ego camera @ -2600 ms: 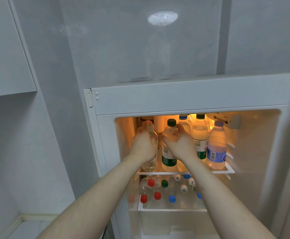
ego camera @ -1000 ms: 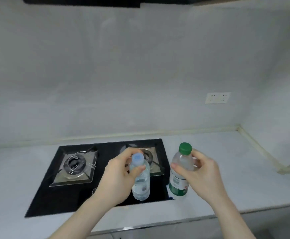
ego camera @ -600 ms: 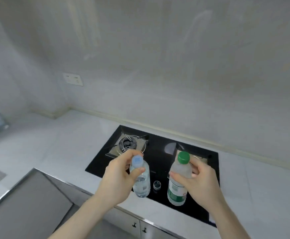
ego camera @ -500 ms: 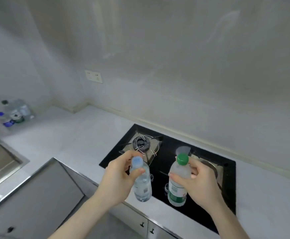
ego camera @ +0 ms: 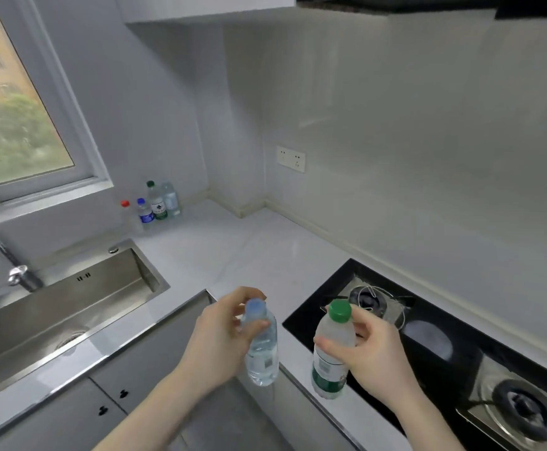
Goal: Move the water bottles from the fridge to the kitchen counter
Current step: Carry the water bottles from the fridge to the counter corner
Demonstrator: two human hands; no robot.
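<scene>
Bare counter ahead, 4 bottles (corner), sink left, hob right

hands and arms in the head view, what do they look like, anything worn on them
Both forearms are bare, with no sleeves in sight. The left hand and right hand show no gloves, rings, watch or bands. Nails look short and unpainted.
</scene>
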